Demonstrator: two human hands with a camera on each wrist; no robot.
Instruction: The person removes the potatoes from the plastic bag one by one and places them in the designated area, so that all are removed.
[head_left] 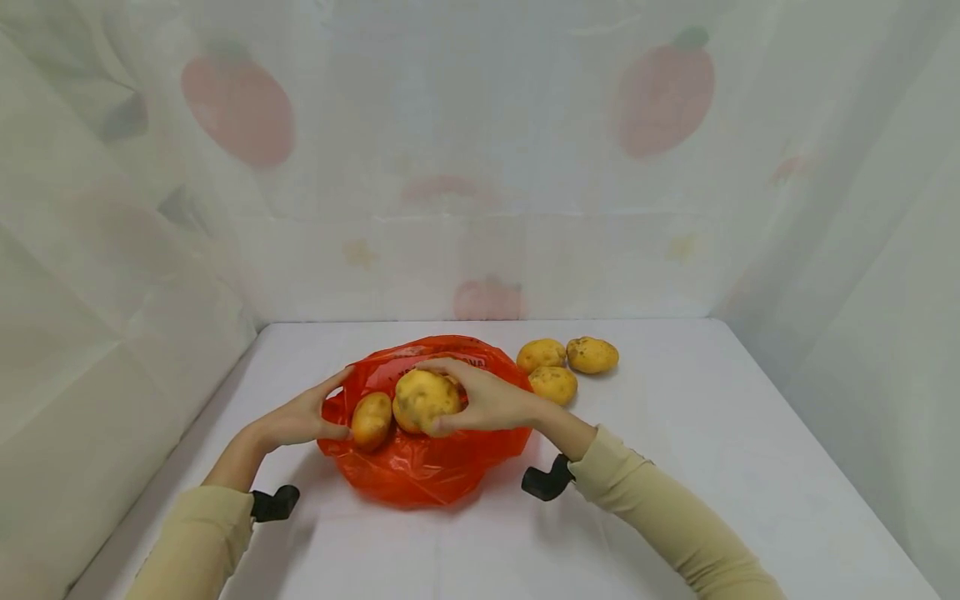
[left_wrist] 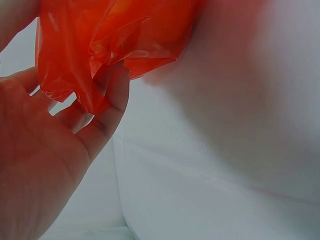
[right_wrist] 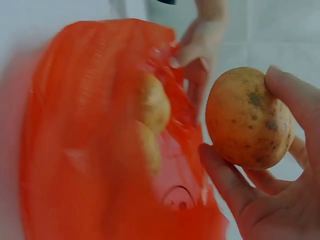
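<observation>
From where I stand, the work looks partway through. Two potatoes (right_wrist: 154,107) show inside the red bag (head_left: 423,479), one is in the air, and three loose potatoes (head_left: 542,354) sit together on the table (head_left: 660,492), just behind the bag's right side and near the back edge. Whether they are going in or coming out, I cannot tell; the folds could hide more.

The bag slumps left of the table's middle, nearer the left edge than the right, its mouth open and its thin, shiny film crumpled.

The right hand (head_left: 491,402) has the held potato (head_left: 426,400) at the bag's mouth, its grip spread about as wide as the potato, thumb on one side and fingers on the other. That potato is plump and roundish, yellow-brown, with dark specks and blotches on its skin. It seems firm and should handle easily.

The left hand (head_left: 296,418) has the bag's left rim between thumb and fingers, a loose grip by the look of it, with film bunched against the fingertips.
</observation>
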